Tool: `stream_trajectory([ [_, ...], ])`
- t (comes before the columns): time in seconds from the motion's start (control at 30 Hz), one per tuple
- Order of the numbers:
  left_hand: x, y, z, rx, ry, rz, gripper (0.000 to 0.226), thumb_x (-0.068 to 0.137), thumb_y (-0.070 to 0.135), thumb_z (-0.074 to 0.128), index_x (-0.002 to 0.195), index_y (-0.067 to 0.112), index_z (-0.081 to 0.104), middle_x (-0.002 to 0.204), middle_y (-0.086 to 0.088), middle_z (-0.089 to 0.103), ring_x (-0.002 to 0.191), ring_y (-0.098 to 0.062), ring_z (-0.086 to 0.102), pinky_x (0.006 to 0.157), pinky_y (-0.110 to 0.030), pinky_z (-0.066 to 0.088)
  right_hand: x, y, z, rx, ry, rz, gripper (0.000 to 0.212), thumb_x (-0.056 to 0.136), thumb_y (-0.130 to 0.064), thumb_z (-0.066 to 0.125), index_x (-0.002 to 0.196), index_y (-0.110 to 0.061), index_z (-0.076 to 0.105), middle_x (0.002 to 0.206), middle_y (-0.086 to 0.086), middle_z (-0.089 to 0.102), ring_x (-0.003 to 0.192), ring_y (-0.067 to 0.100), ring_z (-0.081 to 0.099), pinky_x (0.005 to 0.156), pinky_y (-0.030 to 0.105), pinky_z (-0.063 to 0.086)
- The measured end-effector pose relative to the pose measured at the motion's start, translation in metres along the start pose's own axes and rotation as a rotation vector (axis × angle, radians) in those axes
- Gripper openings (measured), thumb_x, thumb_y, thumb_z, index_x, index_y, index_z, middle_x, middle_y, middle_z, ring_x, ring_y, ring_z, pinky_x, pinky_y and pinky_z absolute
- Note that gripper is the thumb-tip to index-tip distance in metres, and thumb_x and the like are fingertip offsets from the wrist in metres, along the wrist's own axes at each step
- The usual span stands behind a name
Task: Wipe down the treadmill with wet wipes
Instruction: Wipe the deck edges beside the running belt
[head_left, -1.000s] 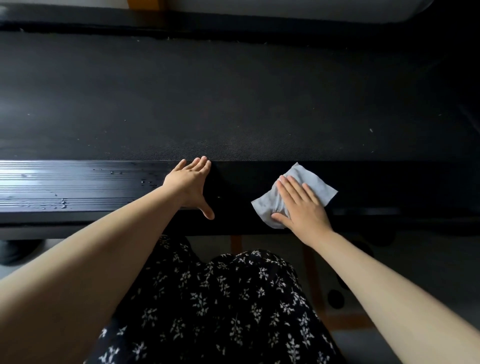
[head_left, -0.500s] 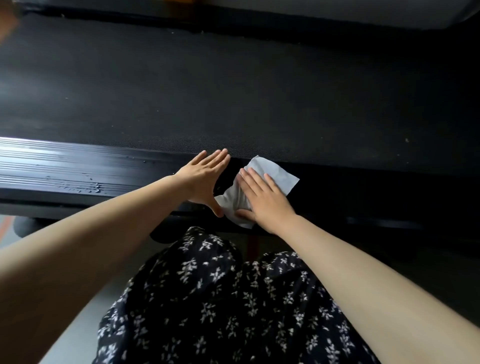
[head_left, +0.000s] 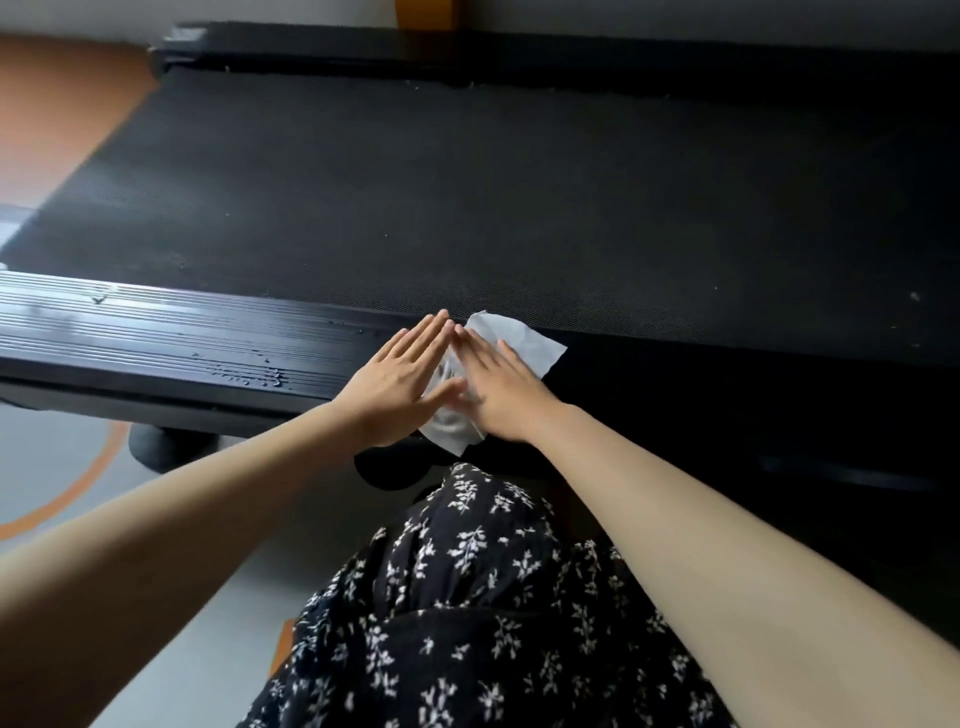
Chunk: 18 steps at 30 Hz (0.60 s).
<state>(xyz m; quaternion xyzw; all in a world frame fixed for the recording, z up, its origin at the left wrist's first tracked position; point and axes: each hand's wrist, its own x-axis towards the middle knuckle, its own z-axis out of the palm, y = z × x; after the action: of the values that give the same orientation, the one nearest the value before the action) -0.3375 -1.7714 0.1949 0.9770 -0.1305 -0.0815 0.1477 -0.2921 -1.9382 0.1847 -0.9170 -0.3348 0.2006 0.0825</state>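
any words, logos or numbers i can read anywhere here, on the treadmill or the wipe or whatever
No text can be read anywhere in this view.
Treadmill side rail: only ridges and water droplets, no label or brand.
Running belt: plain black texture, no print.
Wet wipe under the right hand: blank white where it shows.
Dress: white sprig pattern, no lettering.
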Motion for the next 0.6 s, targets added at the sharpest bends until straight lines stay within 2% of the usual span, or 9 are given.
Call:
stream_trajectory([
  [0.13,0.004,0.004,-0.001,-0.262,0.053,-0.077,0.093,0.081,0.071,0.01,0.156,0.017,0.007,0.161,0.009,-0.002,0.148,-0.001,-0.002,0.12,-0.021,-0.002,-0.022,0.012,-0.016,0.208,0.122,-0.028,0.058,0.107,-0.027,0.026,0.156,-0.017,-0.002,0.164,-0.005,-0.007,0.149,0.005,-0.01,0.118,0.029,-0.013],
  [0.23,0.013,0.011,0.003,-0.14,0.097,-0.015,0.084,0.084,0.067,0.008,0.154,0.021,0.002,0.16,0.011,-0.003,0.148,-0.003,-0.003,0.122,-0.027,0.0,-0.047,0.032,-0.012,0.2,0.249,0.05,0.054,0.107,-0.022,0.026,0.156,-0.016,0.005,0.164,-0.005,-0.001,0.15,0.006,-0.006,0.117,0.025,-0.012],
  [0.33,0.028,0.024,0.013,0.018,0.11,0.088,0.075,0.089,0.06,0.006,0.152,0.021,-0.001,0.161,0.006,-0.001,0.148,-0.008,-0.006,0.122,-0.029,-0.003,-0.072,0.056,0.002,0.075,0.317,0.181,0.055,0.107,-0.027,0.027,0.156,-0.014,0.008,0.164,-0.003,0.002,0.15,0.007,-0.006,0.121,0.03,-0.01],
  [0.47,0.046,0.039,0.034,0.075,0.107,0.126,0.078,0.09,0.056,0.004,0.155,0.013,0.012,0.161,0.001,0.003,0.147,-0.01,-0.005,0.122,-0.033,-0.003,-0.083,0.075,0.013,0.007,0.349,0.331,0.058,0.106,-0.036,0.023,0.156,-0.013,0.004,0.164,-0.001,-0.002,0.15,0.011,-0.009,0.118,0.029,-0.013],
  [0.53,0.049,0.039,0.043,0.065,0.09,0.05,0.083,0.086,0.058,-0.002,0.155,0.014,0.01,0.162,0.001,0.004,0.149,-0.01,-0.002,0.121,-0.029,-0.006,-0.081,0.077,0.017,-0.03,0.351,0.345,0.063,0.103,-0.045,0.012,0.156,-0.013,0.005,0.164,-0.001,-0.001,0.151,0.011,-0.008,0.118,0.029,-0.014],
  [0.6,0.045,0.039,0.052,0.074,0.107,0.013,0.082,0.087,0.058,-0.002,0.155,0.014,0.011,0.162,0.001,0.006,0.15,-0.011,0.001,0.118,-0.026,-0.009,-0.08,0.078,0.023,-0.068,0.338,0.322,0.078,0.089,-0.051,-0.007,0.156,-0.013,0.005,0.164,-0.001,-0.001,0.151,0.011,-0.007,0.117,0.029,-0.014],
])
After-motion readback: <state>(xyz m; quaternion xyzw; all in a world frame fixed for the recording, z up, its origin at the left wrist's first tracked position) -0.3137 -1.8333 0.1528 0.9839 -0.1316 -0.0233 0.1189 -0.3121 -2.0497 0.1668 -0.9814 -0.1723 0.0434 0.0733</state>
